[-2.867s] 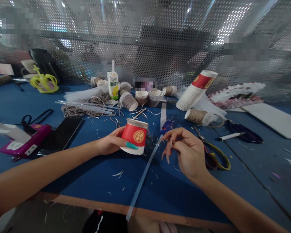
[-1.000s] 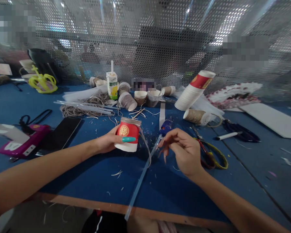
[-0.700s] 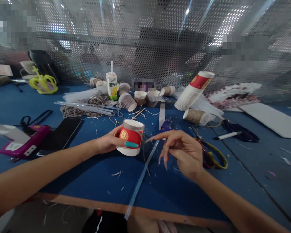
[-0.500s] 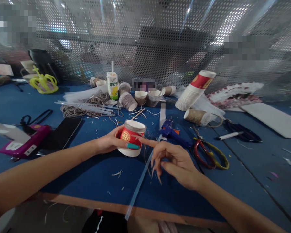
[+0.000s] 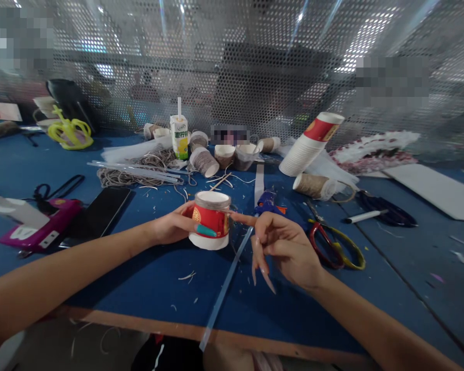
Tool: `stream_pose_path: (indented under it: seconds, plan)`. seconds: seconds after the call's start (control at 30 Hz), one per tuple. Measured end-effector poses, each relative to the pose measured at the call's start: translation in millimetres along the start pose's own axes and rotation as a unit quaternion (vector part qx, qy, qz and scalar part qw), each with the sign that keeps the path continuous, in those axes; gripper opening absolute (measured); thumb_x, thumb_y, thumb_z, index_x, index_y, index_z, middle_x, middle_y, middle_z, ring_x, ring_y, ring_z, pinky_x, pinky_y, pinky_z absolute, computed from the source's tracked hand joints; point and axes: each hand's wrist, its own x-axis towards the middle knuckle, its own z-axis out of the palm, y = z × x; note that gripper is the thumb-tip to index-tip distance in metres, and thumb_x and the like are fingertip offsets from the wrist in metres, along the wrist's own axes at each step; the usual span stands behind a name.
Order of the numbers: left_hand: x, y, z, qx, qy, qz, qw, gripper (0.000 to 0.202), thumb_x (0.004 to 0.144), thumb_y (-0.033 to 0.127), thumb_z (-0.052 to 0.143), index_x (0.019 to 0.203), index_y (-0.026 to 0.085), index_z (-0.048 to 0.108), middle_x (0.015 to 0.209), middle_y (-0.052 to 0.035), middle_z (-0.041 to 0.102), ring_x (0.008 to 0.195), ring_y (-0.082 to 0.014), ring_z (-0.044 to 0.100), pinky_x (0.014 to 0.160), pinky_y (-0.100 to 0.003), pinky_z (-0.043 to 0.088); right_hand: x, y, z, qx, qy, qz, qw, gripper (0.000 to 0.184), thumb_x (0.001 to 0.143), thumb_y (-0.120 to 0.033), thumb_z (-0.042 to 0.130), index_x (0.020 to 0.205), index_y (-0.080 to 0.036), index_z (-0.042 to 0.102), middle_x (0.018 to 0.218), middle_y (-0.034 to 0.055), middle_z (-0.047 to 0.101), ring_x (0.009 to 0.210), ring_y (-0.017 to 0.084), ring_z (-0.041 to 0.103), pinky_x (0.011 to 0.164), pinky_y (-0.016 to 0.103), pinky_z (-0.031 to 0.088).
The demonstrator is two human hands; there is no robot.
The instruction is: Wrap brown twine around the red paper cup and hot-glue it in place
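My left hand grips a small red paper cup with a gold emblem, held upside down just above the blue table. Twine is wound round the cup's upper band. My right hand is beside the cup with its index finger stretched out and pressed against the cup's right side; the other fingers hang loose and apart. A long clear glue stick lies on the table under my right hand, leading to a blue glue gun.
Scissors lie right of my right hand. A stack of paper cups, several twine-wrapped cups, a drink carton and a twine pile sit further back. A phone and pink case lie left. A marker lies right.
My left hand has turned the cup and tipped its top toward me. My right hand let go of its pinch, swung in, and now presses one finger on the cup's side.
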Motion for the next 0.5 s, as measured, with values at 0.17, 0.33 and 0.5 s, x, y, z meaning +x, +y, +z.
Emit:
stream_pose_path:
  seconds: [0.17,0.33,0.5]
  plan:
    - [-0.3,1.5,-2.2,-0.023,0.013,-0.011,1.0,0.056,0.052,0.014,0.067,0.108,0.014,0.067,0.093,-0.0069,0.075,0.085,-0.023,0.068,0.084,-0.036,0.047,4.0,-4.6,-0.7,0.033,0.061,0.011,0.998,0.02,0.052,-0.004,0.045,0.063,-0.017,0.055,0.102,0.007,0.075,0.028,0.006,0.049,0.031,0.023,0.047]
    - [0.1,2.2,-2.1,-0.036,-0.013,-0.008,0.999,0.056,0.054,0.014,0.061,0.109,0.012,0.066,0.097,-0.0074,0.075,0.09,-0.0234,0.067,0.085,-0.035,0.047,6.1,-3.2,-5.6,0.011,0.092,-0.029,0.995,0.019,0.055,-0.003,0.046,0.063,-0.018,0.054,0.092,0.0041,0.076,0.03,0.005,0.047,0.032,0.021,0.047]
    - [-0.6,-0.2,-3.9,-0.038,-0.016,-0.019,0.999,0.058,0.055,0.013,0.061,0.113,0.012,0.065,0.097,-0.0074,0.076,0.089,-0.0235,0.068,0.087,-0.036,0.046,-0.3,1.2,-0.2,-0.002,-0.029,0.016,0.999,0.025,0.057,-0.002,0.047,0.074,-0.017,0.056,0.115,0.0076,0.07,0.038,0.006,0.057,0.043,0.024,0.053]
